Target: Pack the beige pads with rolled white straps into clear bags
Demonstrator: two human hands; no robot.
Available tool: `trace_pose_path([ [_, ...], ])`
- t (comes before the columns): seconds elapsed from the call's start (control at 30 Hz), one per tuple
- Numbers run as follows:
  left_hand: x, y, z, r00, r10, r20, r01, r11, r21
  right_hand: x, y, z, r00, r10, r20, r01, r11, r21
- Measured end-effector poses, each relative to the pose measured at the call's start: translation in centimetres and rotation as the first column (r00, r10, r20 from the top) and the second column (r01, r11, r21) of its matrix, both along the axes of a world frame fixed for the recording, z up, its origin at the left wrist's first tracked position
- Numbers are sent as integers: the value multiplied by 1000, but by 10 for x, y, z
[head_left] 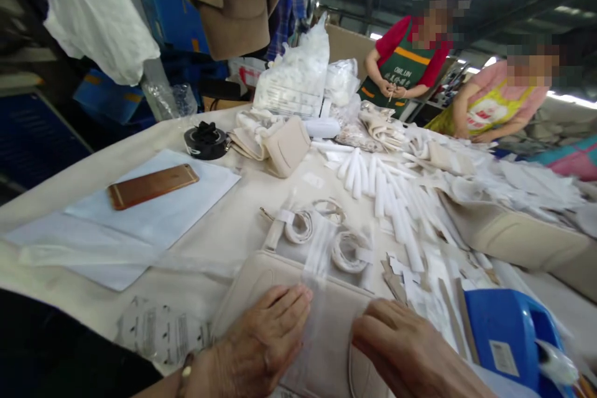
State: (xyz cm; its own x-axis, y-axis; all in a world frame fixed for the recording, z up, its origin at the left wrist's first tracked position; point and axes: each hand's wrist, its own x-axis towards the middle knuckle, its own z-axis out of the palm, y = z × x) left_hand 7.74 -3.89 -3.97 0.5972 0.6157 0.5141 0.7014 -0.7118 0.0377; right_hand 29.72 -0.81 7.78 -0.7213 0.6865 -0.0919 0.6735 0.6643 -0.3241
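A beige handbag [333, 305] lies flat at the table's near edge, with a clear plastic strip [318, 249] running across its middle. My left hand [261, 339] rests flat on the bag, fingers stretched out and reaching the strip. On the bag's right part sits my right hand [410, 342], its fingers bent and closed; whatever they pinch is hidden beneath them. Just beyond the bag's far edge are two coiled beige straps, a left coil [298, 228] and a right coil [352, 253], each bound with a white band and lying under clear plastic.
A phone [153, 186] lies on white sheets [196, 224] at left. Black tape [205, 142] is behind it. White rolled pieces [373, 180] spread across the right side, near a blue container [506, 336]. Two co-workers, one in a green apron [401, 71], stand beyond the table.
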Motion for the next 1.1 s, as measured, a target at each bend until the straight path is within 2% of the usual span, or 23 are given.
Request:
trace_pose_path([
  [0.07, 0, -1, -4, 999, -6, 34, 7, 1000, -13, -27, 27, 4, 984, 123, 129, -127, 992, 20],
  [0.13, 0, -1, -5, 999, -8, 45, 8, 1000, -19, -48, 47, -3, 952, 194, 235, -211, 976, 48],
  [0.27, -2, 1, -3, 1000, 6, 4, -6, 1000, -5, -70, 68, -20, 885, 268, 381, -306, 951, 42],
  [0.4, -2, 4, -8, 999, 2, 42, -4, 999, 54, -82, 74, -22, 859, 268, 435, -297, 955, -2],
  [0.6, 0, 4, -12, 998, 1, 55, -3, 999, 45, -99, 80, -16, 800, 103, 590, -127, 992, -2],
  [0.67, -1, 3, -9, 999, -5, 52, 3, 1000, 25, -101, 82, -15, 796, 79, 600, -102, 995, 5],
  [0.87, -4, 3, 0, 1000, -17, 1, 17, 1000, -17, -96, 96, -15, 865, -1, 501, -15, 1000, 27],
  [1.1, -3, -1, -2, 1000, 18, -6, -18, 999, -37, -76, 132, -25, 928, 159, 337, -116, 983, -145],
])
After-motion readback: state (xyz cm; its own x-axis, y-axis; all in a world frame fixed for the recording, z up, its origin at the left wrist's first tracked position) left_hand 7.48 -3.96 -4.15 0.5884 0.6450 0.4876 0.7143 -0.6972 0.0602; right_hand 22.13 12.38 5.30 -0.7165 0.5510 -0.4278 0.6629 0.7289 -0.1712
